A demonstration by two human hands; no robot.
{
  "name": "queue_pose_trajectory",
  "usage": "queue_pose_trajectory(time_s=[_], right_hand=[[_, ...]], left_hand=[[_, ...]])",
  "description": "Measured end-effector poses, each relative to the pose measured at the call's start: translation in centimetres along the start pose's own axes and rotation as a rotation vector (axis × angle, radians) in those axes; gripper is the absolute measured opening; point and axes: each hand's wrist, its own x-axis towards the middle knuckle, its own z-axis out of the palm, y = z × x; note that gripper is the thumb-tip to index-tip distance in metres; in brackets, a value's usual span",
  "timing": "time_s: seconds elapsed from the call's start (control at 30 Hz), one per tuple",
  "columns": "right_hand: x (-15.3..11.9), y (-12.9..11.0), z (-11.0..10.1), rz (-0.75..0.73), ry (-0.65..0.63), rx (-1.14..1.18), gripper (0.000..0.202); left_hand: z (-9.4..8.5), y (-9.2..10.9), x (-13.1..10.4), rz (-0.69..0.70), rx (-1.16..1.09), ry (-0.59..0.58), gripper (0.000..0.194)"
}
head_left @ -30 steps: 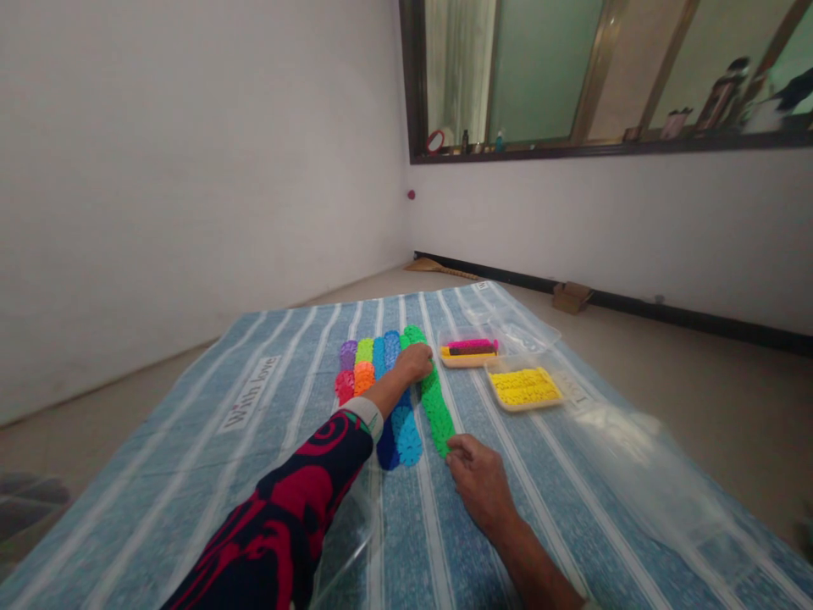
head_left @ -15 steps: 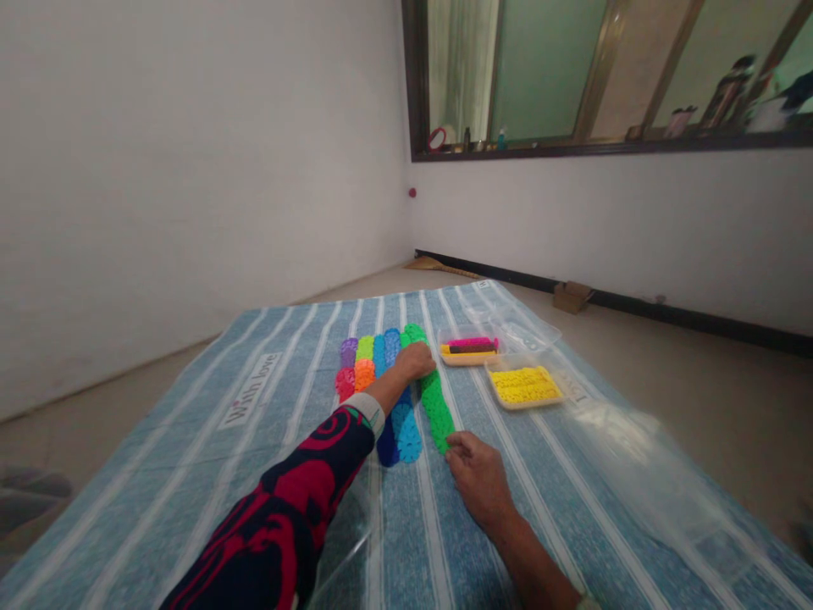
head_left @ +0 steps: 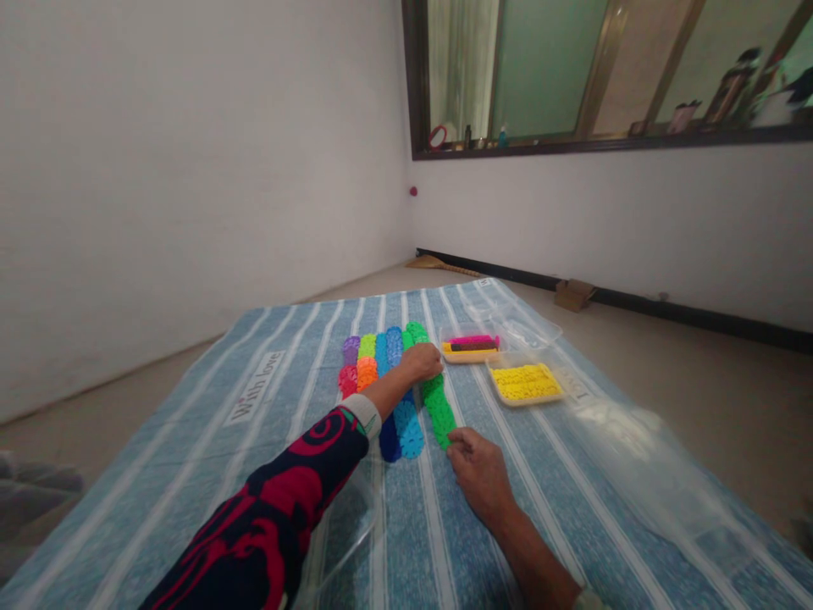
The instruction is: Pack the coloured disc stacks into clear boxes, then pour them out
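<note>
A long row of green plastic discs (head_left: 438, 411) lies on the striped cloth, packed edge to edge. My left hand (head_left: 421, 363) reaches across and closes over its far part, with the fingertips partly hidden. At the near end, my right hand (head_left: 479, 470) pinches the last discs between thumb and fingers. Just left of the green row are blue rows (head_left: 410, 428), partly covered by my left forearm. Beyond that forearm, shorter stretches of orange discs (head_left: 367, 373), red discs (head_left: 347, 381), purple discs (head_left: 351, 348) and yellow-green discs (head_left: 367, 345) sit side by side.
A clear box (head_left: 527, 385) of yellow discs stands to the right. Behind it, another box (head_left: 470, 356) holds pink, brown and yellow-orange rows. A clear lid (head_left: 530, 333) and a plastic bag (head_left: 641, 449) lie along the right side. Clear plastic (head_left: 352, 542) shows beside my left sleeve.
My left hand has shifted very slightly right along the green row. My right hand keeps its pinch at the near end, and the view has moved a little.
</note>
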Motion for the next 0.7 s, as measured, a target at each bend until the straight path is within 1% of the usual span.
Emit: queue_pose_trajectory(time_s=[0.17,0.33,0.47,0.7], right_hand=[[0.1,0.4,0.2,-0.011,0.012,0.007,0.022],[0.2,0.4,0.3,0.01,0.014,0.028,0.024],[0.3,0.3,0.3,0.032,0.019,0.072,0.028],[0.5,0.3,0.1,0.066,0.018,0.144,0.039]], left_hand=[[0.5,-0.1,-0.8,0.025,-0.008,0.047,0.027],[1.4,0.0,-1.5,0.052,-0.018,0.064,0.029],[2.0,0.3,-2.3,0.079,-0.024,0.057,0.032],[2.2,0.7,-3.5,0.105,-0.048,0.03,0.041]])
